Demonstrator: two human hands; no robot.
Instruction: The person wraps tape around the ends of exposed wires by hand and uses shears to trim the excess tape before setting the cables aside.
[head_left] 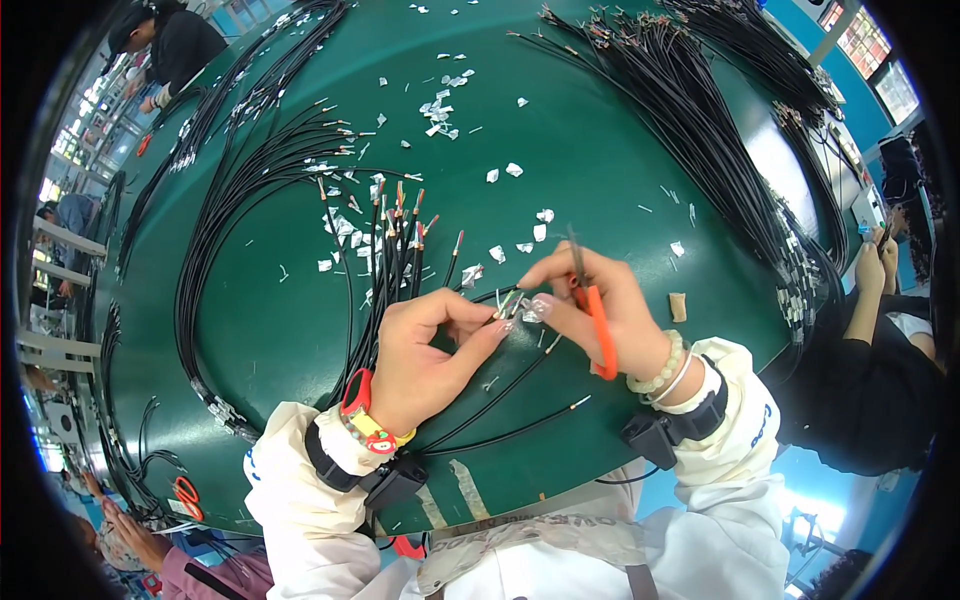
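The left grip [428,345] pinches a stripped cable end [511,301] over the near side of the worktop [580,130]; the right grip [625,308] holds orange scissors [601,330], fingertips near that end. Cable bundles [690,115] lie left and far right, pale scraps [513,170] between.

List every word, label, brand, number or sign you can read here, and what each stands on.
I leave wording untranscribed; this is where lettering shows:
Apron: printed capital letters, creased, only partly legible.
Right sleeve: blue lettering near its outer edge, foreshortened.
Left sleeve: blue marking at its outer edge, too little visible to read.
Orange-handled scissors: no readable marking.
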